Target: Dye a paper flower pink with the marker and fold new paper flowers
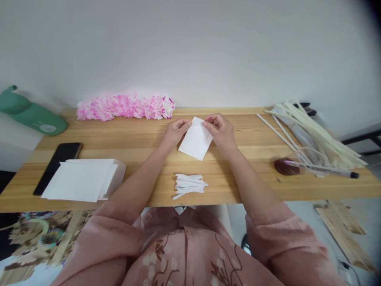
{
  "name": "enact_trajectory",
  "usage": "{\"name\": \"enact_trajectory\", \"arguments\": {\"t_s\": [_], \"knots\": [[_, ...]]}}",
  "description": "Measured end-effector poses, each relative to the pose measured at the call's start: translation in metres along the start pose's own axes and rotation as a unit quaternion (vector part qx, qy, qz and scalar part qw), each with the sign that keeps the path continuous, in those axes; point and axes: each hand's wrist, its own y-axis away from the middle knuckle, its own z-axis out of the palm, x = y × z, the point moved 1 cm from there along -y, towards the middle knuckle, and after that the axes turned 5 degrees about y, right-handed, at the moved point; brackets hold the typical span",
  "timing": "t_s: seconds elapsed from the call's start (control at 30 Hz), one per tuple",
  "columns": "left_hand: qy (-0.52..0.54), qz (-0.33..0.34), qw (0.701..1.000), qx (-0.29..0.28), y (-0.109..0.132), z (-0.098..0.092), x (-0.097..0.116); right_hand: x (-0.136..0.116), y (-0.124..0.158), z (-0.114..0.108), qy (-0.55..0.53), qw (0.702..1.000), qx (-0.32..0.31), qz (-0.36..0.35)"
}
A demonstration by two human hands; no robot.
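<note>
Left hand [175, 130] and right hand [220, 129] pinching the top corners of a white paper sheet [195, 140] above a wooden table [143, 139], folded strips [189, 185] near the front edge, paper stack [85, 179] at left, pink paper flowers [125, 107] behind.

wooden table [137, 139], paper stack [85, 178], phone [58, 165], pink flowers [125, 106], white strips [189, 185], sticks [312, 133]

Head view, down and forward over table [244, 186]
</note>
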Motion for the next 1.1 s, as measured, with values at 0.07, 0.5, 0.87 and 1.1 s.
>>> {"name": "enact_trajectory", "arguments": {"t_s": [0.07,0.5,0.87,1.1], "knots": [[-0.002,0.002,1.000,0.000,0.0002,0.0002,0.0004,0.0003,-0.0001,0.0001,-0.005,1.000,0.002,-0.002],[0.002,0.004,1.000,0.000,0.0006,0.0005,0.0017,0.0027,-0.0002,0.0000,-0.016,1.000,-0.005,0.002],[-0.008,0.003,1.000,0.001,-0.0011,-0.0016,-0.0022,-0.0019,0.0018,-0.0009,0.010,1.000,0.001,-0.010],[-0.008,0.005,1.000,-0.002,-0.0010,-0.0010,-0.0017,-0.0004,0.0013,-0.0008,0.017,1.000,-0.005,-0.003]]}}
